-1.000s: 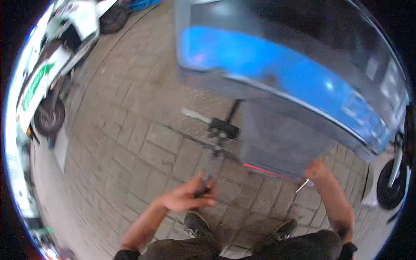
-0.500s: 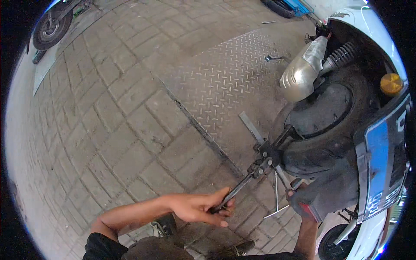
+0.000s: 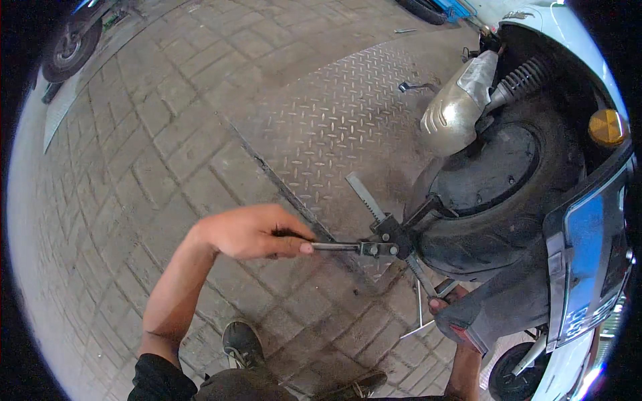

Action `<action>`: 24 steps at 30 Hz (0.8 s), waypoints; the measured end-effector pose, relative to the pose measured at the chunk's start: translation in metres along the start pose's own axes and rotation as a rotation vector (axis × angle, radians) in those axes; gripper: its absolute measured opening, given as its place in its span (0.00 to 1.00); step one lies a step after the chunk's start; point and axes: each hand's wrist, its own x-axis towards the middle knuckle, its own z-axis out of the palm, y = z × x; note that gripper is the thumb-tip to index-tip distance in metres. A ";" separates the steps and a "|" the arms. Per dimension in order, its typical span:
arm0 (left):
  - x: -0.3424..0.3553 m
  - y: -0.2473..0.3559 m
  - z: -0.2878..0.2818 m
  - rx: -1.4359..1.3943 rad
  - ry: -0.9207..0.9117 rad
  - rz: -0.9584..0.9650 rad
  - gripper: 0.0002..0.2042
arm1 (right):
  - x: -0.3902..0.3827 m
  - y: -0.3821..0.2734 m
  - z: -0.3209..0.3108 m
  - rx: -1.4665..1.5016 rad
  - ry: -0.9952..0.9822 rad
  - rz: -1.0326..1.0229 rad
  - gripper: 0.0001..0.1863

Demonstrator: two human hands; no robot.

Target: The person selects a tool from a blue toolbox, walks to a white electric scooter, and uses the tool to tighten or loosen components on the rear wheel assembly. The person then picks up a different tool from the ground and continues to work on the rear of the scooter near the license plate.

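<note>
The left hand (image 3: 254,234) is closed around the metal lever (image 3: 336,246), with the tyre (image 3: 478,246) to its right, while the right hand (image 3: 457,293), partly hidden behind the mudguard (image 3: 511,304), holds the toothed bar (image 3: 365,195).

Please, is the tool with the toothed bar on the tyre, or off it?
On: the toothed tool has its hooked arm over the tyre, and the left hand holds its handle.
</note>
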 end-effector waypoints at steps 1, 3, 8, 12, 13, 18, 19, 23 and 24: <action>0.001 -0.003 -0.004 0.098 0.078 0.146 0.16 | 0.001 0.001 0.001 0.005 0.001 -0.003 0.20; -0.001 -0.004 -0.009 0.146 0.184 0.243 0.16 | 0.003 0.001 0.003 0.012 -0.003 -0.005 0.19; 0.007 0.019 0.010 0.054 0.546 -0.067 0.13 | 0.003 0.006 0.001 0.021 0.001 -0.002 0.17; -0.003 0.002 0.047 0.211 0.626 0.111 0.13 | -0.001 0.005 0.002 0.023 0.016 0.006 0.16; -0.004 0.002 0.036 0.214 0.643 0.123 0.12 | -0.001 0.002 0.004 0.022 0.019 0.008 0.16; 0.014 0.019 0.017 0.254 0.956 0.119 0.12 | 0.002 0.000 0.013 0.038 0.016 -0.009 0.15; 0.014 0.018 0.021 0.241 0.956 0.163 0.13 | 0.002 0.011 0.007 0.034 0.023 -0.043 0.16; -0.004 0.010 0.029 0.317 0.908 0.180 0.16 | 0.017 0.044 -0.012 -0.015 -0.040 -0.142 0.15; -0.005 0.009 0.025 0.368 0.892 0.159 0.17 | 0.014 0.041 -0.011 0.006 -0.053 -0.137 0.15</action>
